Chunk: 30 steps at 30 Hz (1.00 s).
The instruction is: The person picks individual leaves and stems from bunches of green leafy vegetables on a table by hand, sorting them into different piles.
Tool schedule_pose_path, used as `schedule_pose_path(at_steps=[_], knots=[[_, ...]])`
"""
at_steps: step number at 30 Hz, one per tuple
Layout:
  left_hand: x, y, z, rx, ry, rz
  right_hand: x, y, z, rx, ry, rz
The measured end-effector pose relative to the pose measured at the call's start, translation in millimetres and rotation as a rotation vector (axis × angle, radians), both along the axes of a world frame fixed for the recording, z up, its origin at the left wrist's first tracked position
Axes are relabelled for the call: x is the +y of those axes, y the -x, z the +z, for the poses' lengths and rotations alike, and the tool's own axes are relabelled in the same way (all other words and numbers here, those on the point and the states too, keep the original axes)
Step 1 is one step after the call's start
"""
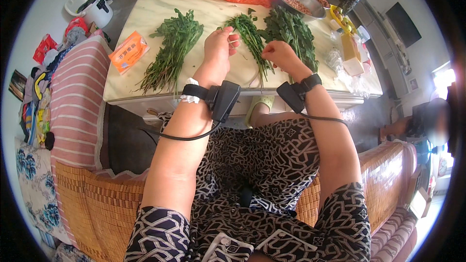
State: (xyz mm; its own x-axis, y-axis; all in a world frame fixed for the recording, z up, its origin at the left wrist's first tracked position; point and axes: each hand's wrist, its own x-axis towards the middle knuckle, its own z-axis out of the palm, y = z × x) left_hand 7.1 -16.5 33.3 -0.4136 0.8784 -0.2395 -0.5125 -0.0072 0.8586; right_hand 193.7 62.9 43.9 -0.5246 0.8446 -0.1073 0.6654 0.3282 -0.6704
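From the seated person's place, I'm seeing an orange box (129,52) lying toward ten o'clock on the table (165,0) and a leafy bunch (171,51) spreading at eleven, while the left hand (223,46) is hanging just short of twelve, fingers loosely curling, and I cannot tell whether it is grasping anything. A slimmer bunch (248,34) is lying at twelve; toward one, the right hand (282,57) is bending its fingers beside those stems, its hold unclear, with broader greens (292,31) lying just beyond.
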Motion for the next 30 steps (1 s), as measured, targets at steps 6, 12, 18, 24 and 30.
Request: schedule_pose_path(at_steps=[6,12,18,24,30], knots=[[-0.5,-3.3,2.8,0.015,0.033,-0.006,17.0,2.1,-27.0,-0.011,-0.201,0.071],[-1.0,-2.7,2.8,0.032,0.051,-0.011,19.0,6.1,-36.8,-0.11,-0.247,0.029],[-0.7,0.4,0.9,-0.007,0.055,-0.038,13.6,4.5,-23.0,-0.03,-0.194,-0.006],[0.4,0.5,0.0,-0.001,0.056,-0.052,2.8,-1.0,5.7,0.128,0.028,-0.139],[2.0,1.7,-3.8,-0.029,0.046,-0.069,-0.6,-7.6,12.9,0.231,0.149,-0.126]])
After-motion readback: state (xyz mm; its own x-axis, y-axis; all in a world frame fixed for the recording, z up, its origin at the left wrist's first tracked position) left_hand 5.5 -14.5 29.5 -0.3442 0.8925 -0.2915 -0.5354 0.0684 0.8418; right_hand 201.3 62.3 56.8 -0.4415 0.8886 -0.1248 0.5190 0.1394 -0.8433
